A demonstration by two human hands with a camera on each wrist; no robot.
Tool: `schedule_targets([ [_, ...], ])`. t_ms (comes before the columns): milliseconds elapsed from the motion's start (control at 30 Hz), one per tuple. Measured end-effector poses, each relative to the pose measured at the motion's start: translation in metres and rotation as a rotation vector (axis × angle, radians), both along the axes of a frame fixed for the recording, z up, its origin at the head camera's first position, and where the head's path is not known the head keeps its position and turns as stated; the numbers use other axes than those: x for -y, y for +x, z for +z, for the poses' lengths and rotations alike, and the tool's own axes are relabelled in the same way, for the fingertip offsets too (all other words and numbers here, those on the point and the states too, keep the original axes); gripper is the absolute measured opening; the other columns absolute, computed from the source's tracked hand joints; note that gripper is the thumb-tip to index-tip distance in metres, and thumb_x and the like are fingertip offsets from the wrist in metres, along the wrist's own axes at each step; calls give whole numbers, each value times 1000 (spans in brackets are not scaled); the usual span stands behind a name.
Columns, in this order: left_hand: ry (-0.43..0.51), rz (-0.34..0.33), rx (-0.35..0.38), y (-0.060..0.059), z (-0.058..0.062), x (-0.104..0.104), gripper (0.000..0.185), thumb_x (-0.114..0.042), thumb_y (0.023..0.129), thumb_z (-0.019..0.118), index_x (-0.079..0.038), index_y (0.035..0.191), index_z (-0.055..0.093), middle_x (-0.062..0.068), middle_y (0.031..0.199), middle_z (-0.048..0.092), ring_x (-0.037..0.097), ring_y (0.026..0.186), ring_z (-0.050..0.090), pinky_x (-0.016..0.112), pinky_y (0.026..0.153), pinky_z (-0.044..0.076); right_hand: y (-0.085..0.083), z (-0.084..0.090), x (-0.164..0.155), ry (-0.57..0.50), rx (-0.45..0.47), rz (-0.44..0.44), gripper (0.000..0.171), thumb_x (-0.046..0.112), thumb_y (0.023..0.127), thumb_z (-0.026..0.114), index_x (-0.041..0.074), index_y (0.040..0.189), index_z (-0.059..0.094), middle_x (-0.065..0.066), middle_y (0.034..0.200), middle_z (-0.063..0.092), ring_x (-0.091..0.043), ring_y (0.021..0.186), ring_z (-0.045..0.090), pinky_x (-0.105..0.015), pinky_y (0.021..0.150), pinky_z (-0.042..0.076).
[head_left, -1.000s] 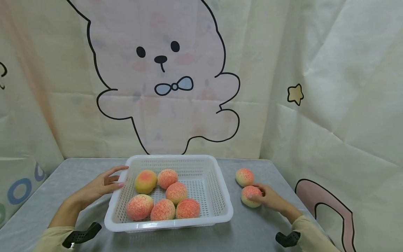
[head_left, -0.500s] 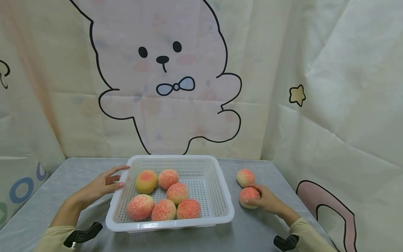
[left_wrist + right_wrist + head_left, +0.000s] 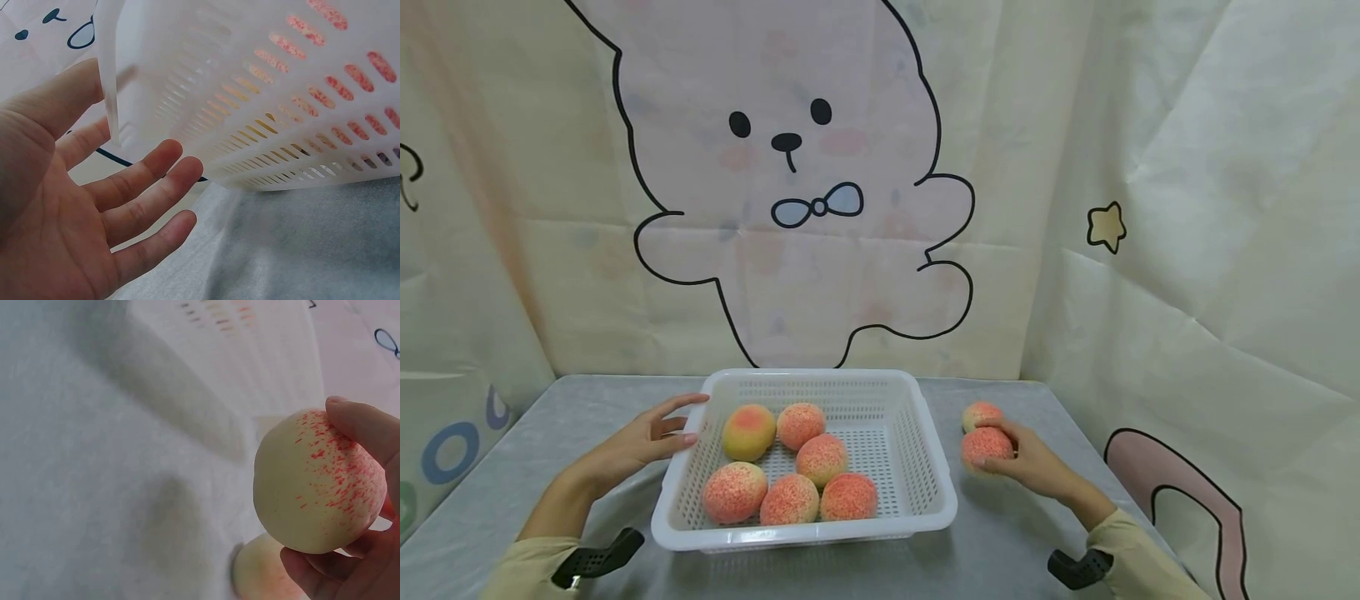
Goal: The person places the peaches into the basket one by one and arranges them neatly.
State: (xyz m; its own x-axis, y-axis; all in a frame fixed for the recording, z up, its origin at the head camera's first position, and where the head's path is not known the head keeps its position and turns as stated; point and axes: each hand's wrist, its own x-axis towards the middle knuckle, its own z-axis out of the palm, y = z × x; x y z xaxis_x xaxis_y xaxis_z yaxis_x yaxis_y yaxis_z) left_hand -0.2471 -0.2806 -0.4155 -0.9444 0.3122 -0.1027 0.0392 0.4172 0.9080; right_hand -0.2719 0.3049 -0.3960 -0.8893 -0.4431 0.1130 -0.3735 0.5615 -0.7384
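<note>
My right hand (image 3: 1037, 462) grips a speckled red and pale-yellow peach (image 3: 985, 448) to the right of the basket. In the right wrist view that peach (image 3: 319, 481) is raised off the table, thumb on one side and fingers on the other. Another peach (image 3: 979, 413) lies on the table just behind it, partly hidden. A white perforated plastic basket (image 3: 946, 508) stands mid-table with several peaches (image 3: 788, 500) inside. My left hand (image 3: 632, 446) touches the basket's left rim with extended fingers. In the left wrist view the fingers (image 3: 147, 209) lie loosely spread beside the slotted wall.
A grey cloth covers the table (image 3: 850, 575). Behind it hangs a pale curtain (image 3: 1000, 317) printed with a cartoon bear, and a side curtain (image 3: 1187, 292) runs along the right. Each wrist wears a black strap (image 3: 598, 560).
My right hand has closed its grip on the nearer peach and lifted it slightly, moving it left and away from me. The left hand and basket stay put.
</note>
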Motion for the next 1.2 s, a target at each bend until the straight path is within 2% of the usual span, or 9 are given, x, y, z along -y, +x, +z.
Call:
schedule_targets([
  [200, -4, 0, -4, 0, 0, 0, 75, -32, 100, 61, -17, 161, 20, 34, 158, 33, 41, 131, 55, 57, 96, 54, 2, 14, 11, -58, -18, 63, 56, 15, 90, 76, -3, 137, 50, -22, 123, 62, -8, 97, 62, -26, 79, 55],
  [433, 16, 0, -8, -1, -2, 1, 76, -32, 100, 62, -17, 161, 19, 34, 159, 31, 42, 131, 56, 57, 94, 55, 4, 31, 24, -50, -19, 66, 56, 16, 90, 76, -1, 138, 52, -21, 120, 64, -9, 93, 63, -26, 76, 56],
  [700, 7, 8, -6, 0, -2, 0, 76, -32, 100, 62, -18, 161, 19, 34, 158, 32, 41, 130, 56, 56, 94, 55, 3, 45, 40, -61, -9, 75, 58, 17, 90, 77, 0, 139, 50, -20, 121, 64, -12, 96, 64, -26, 78, 57],
  [1200, 18, 10, 0, -1, -1, -1, 76, -32, 99, 62, -19, 161, 20, 34, 158, 32, 39, 129, 58, 54, 93, 56, -3, 53, 65, -76, -20, 61, 58, 20, 88, 78, 4, 138, 53, -19, 122, 64, -21, 97, 64, -27, 77, 57],
])
